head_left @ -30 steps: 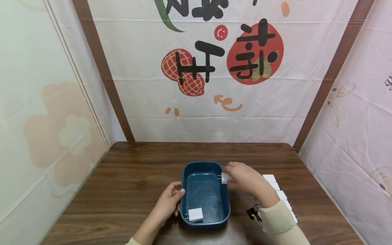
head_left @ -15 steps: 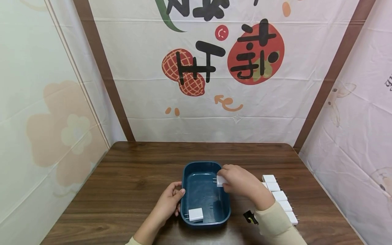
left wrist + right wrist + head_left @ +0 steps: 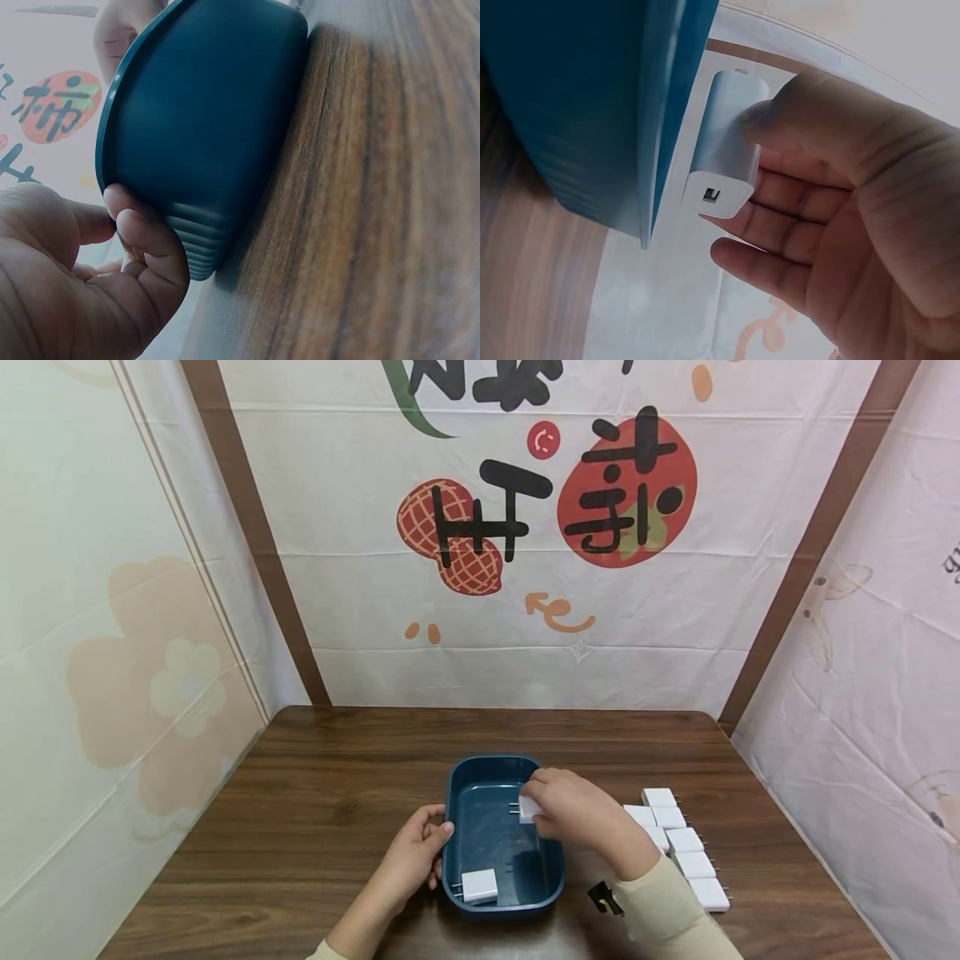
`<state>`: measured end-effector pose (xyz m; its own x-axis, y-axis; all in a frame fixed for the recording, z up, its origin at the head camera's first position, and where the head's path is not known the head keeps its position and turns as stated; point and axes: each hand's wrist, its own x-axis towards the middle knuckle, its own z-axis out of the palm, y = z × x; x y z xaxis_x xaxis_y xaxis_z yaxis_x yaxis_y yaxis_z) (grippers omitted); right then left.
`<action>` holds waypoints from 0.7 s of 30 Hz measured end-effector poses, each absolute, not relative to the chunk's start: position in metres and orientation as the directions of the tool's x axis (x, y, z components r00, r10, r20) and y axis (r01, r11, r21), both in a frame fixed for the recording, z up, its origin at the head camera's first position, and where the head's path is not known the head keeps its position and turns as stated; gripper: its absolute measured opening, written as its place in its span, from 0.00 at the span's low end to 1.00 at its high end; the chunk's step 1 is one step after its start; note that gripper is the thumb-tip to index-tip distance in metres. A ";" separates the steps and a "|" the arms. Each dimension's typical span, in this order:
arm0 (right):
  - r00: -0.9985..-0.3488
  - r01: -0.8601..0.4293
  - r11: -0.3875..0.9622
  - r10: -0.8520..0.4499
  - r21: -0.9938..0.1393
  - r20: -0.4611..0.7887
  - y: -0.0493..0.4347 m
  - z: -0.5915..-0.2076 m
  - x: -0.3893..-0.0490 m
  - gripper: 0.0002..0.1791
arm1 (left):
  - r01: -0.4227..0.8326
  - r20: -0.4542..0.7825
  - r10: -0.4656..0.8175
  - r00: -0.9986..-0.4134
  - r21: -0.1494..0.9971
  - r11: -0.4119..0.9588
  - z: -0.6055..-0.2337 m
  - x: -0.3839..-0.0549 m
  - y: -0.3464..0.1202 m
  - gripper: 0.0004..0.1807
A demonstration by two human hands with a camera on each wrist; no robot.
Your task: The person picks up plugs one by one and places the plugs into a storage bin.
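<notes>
A dark blue rectangular box point(image 3: 480, 843) with rounded corners stands on the table. My left hand point(image 3: 412, 852) grips its left rim; in the left wrist view the fingers point(image 3: 154, 247) curl against the outer wall. My right hand point(image 3: 581, 814) pinches a white USB charger point(image 3: 528, 810) over the right side of the box, prongs pointing left. The right wrist view shows the thumb on the charger's side point(image 3: 724, 127), its USB port towards the camera. Another white charger point(image 3: 479, 887) lies inside the box at the near left corner.
Several white chargers point(image 3: 684, 841) lie in rows on the table point(image 3: 337, 793) to the right, partly behind the right forearm. A small black piece with yellow marks point(image 3: 603, 898) lies beside the right sleeve. A printed cloth point(image 3: 360, 677) hangs behind the table.
My right hand has carried the charger left and slightly nearer, from the box's right rim to over its inside. The left hand and the box have stayed put.
</notes>
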<state>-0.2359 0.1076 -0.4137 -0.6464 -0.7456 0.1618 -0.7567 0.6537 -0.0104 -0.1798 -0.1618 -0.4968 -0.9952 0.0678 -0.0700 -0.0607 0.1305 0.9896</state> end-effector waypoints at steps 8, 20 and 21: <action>-0.635 -0.762 0.648 -0.751 0.012 0.182 0.100 -0.417 -0.235 0.18 | -0.075 -0.084 0.059 -0.995 0.987 0.138 -0.493 -0.178 -0.161 0.24; -0.631 -0.767 0.641 -0.758 0.009 0.164 0.090 -0.427 -0.234 0.18 | -0.087 -0.095 0.053 -0.994 0.986 0.141 -0.493 -0.178 -0.160 0.24; -0.629 -0.769 0.639 -0.760 0.011 0.164 0.090 -0.427 -0.234 0.18 | -0.089 -0.097 0.051 -0.994 0.986 0.141 -0.493 -0.178 -0.160 0.24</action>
<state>-0.2341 0.0896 -0.4273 -0.6294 -0.7596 0.1641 -0.7688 0.6394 0.0111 -0.1785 -0.1603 -0.4933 -0.9940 0.0511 -0.0972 -0.0891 0.1413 0.9859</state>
